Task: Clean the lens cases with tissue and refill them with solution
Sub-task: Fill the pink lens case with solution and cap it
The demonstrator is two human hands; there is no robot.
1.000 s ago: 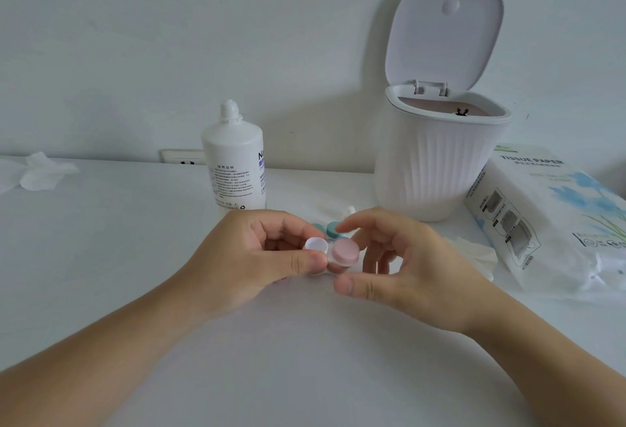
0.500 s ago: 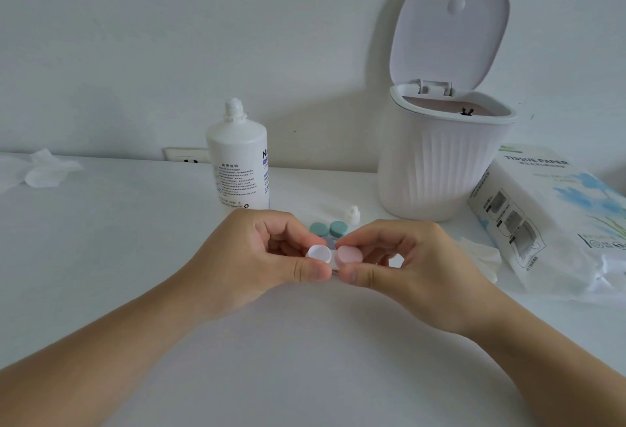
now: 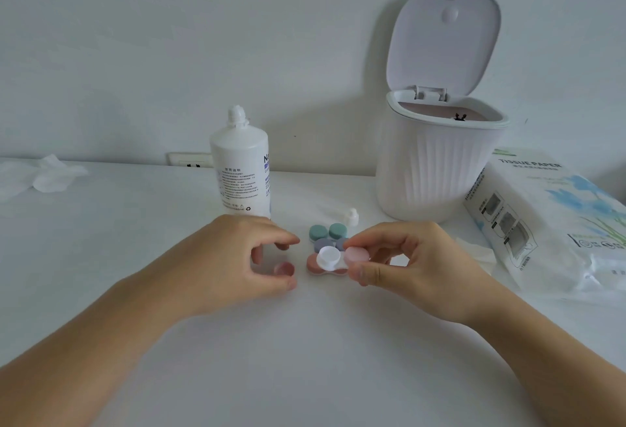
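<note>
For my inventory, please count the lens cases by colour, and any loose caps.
Green lens case: 1
Grey-purple lens case: 1
Reddish lens case: 1
White lens case, in right hand: 1
Loose pink cap, in left hand: 1
Total: 5

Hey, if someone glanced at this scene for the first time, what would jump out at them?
Front and centre, the right hand pinches a white and pink lens case above the table, while the left hand curls around a small pink cap. Behind them stand a white solution bottle and, to its right, a ribbed white bin with its lid flipped up.
</note>
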